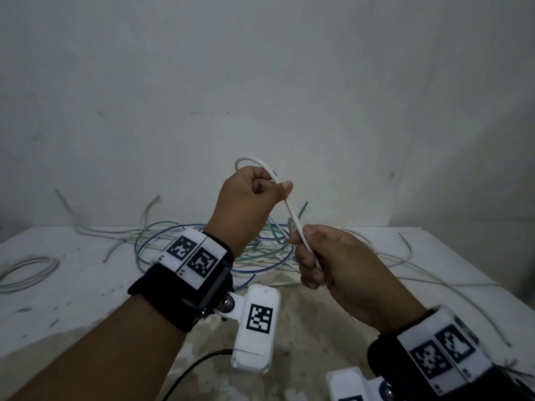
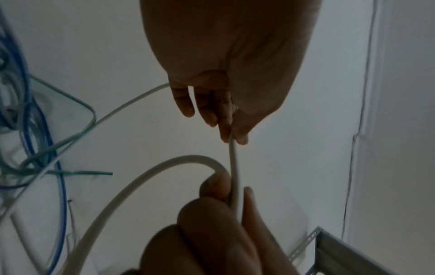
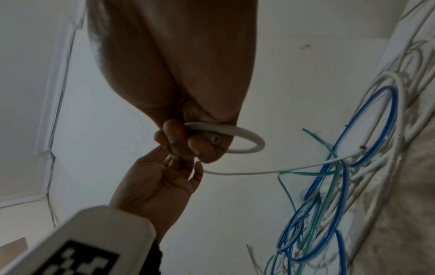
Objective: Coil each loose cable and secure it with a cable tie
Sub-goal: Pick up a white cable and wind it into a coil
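I hold a white cable in the air over the table with both hands. My left hand is the higher one and pinches it between thumb and curled fingers; a small arc rises over the knuckles. Below it, my right hand grips the same cable in its fist. The right wrist view shows my right hand holding a small loop of the white cable with its cut end beside it. From my left hand the cable trails off to the pile. In the left wrist view, the white cable runs straight between both hands.
A tangle of blue, green and white cables lies on the white table behind my hands. A white coil rests at the table's left. More white cables spread to the right. The wall stands close behind.
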The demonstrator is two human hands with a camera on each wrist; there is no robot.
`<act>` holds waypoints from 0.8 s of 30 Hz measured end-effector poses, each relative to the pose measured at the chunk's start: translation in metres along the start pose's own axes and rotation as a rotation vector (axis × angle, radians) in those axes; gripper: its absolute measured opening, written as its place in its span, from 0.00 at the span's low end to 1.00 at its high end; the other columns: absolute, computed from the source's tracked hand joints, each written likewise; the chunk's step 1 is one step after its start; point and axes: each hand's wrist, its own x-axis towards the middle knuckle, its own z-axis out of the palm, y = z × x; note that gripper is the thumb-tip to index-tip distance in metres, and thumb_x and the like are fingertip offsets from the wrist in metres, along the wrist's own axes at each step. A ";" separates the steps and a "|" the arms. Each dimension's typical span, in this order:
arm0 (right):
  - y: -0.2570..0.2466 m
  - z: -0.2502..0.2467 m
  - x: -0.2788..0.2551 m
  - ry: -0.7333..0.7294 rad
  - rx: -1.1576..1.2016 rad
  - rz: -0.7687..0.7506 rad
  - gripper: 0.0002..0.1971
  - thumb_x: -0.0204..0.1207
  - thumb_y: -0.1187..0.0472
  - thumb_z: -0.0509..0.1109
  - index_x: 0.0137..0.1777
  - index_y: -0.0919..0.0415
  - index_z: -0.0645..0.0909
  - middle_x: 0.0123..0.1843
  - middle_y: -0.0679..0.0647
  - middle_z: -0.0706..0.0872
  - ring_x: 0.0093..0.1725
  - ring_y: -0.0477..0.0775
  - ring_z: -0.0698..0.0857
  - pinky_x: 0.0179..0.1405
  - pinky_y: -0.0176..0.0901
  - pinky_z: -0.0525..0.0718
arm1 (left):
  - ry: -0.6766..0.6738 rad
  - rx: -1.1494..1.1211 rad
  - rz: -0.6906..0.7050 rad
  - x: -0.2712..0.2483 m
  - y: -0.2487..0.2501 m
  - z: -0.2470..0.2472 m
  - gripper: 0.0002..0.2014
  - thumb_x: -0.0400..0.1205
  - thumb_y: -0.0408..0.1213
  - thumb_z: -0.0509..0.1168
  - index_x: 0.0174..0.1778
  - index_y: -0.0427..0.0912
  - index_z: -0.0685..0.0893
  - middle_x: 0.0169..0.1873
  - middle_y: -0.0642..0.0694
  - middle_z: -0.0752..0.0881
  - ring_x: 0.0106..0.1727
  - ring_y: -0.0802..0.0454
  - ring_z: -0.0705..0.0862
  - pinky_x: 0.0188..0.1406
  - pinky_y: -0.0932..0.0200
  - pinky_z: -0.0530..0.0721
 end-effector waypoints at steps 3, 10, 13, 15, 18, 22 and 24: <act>-0.007 -0.003 -0.004 0.002 0.060 0.051 0.15 0.85 0.59 0.53 0.44 0.67 0.77 0.23 0.50 0.68 0.19 0.46 0.61 0.20 0.37 0.62 | 0.024 0.139 -0.027 0.003 -0.008 0.002 0.21 0.74 0.49 0.75 0.41 0.33 0.78 0.32 0.41 0.82 0.32 0.50 0.76 0.38 0.56 0.77; -0.053 -0.006 -0.011 -0.136 0.310 0.083 0.14 0.79 0.54 0.56 0.41 0.62 0.76 0.23 0.47 0.65 0.17 0.43 0.62 0.16 0.34 0.65 | -0.028 0.407 0.453 0.007 -0.002 0.004 0.17 0.86 0.47 0.51 0.46 0.44 0.84 0.41 0.54 0.84 0.44 0.60 0.80 0.48 0.60 0.74; -0.084 -0.016 -0.010 -0.120 0.414 -0.018 0.12 0.78 0.55 0.56 0.39 0.60 0.75 0.23 0.44 0.65 0.17 0.40 0.63 0.16 0.31 0.67 | -0.092 0.413 0.431 0.013 -0.012 0.005 0.18 0.85 0.52 0.50 0.38 0.46 0.78 0.30 0.53 0.79 0.32 0.61 0.75 0.34 0.62 0.70; -0.103 -0.031 -0.007 -0.088 0.479 -0.093 0.15 0.80 0.56 0.55 0.37 0.61 0.78 0.23 0.43 0.66 0.17 0.40 0.65 0.16 0.31 0.69 | -0.120 0.440 0.391 0.014 -0.019 0.006 0.22 0.83 0.54 0.51 0.38 0.40 0.78 0.28 0.49 0.78 0.29 0.58 0.73 0.33 0.59 0.70; -0.128 -0.055 -0.006 -0.024 0.567 -0.185 0.17 0.82 0.58 0.55 0.36 0.63 0.79 0.24 0.44 0.69 0.18 0.41 0.67 0.17 0.32 0.73 | -0.142 0.473 0.314 0.016 -0.031 0.002 0.20 0.85 0.50 0.53 0.41 0.36 0.80 0.26 0.49 0.77 0.28 0.55 0.73 0.32 0.55 0.70; -0.142 -0.075 -0.003 0.187 0.472 -0.236 0.13 0.81 0.57 0.54 0.38 0.60 0.74 0.23 0.43 0.68 0.18 0.40 0.65 0.17 0.31 0.71 | -0.085 0.568 0.342 0.016 -0.039 -0.002 0.11 0.86 0.45 0.53 0.50 0.44 0.77 0.26 0.51 0.76 0.26 0.57 0.74 0.29 0.56 0.67; -0.135 -0.080 0.003 0.262 0.471 -0.240 0.12 0.81 0.57 0.54 0.38 0.60 0.72 0.23 0.44 0.68 0.17 0.41 0.65 0.17 0.31 0.71 | -0.050 0.633 0.400 0.015 -0.035 0.000 0.11 0.87 0.41 0.52 0.58 0.45 0.78 0.30 0.48 0.80 0.28 0.49 0.78 0.29 0.55 0.74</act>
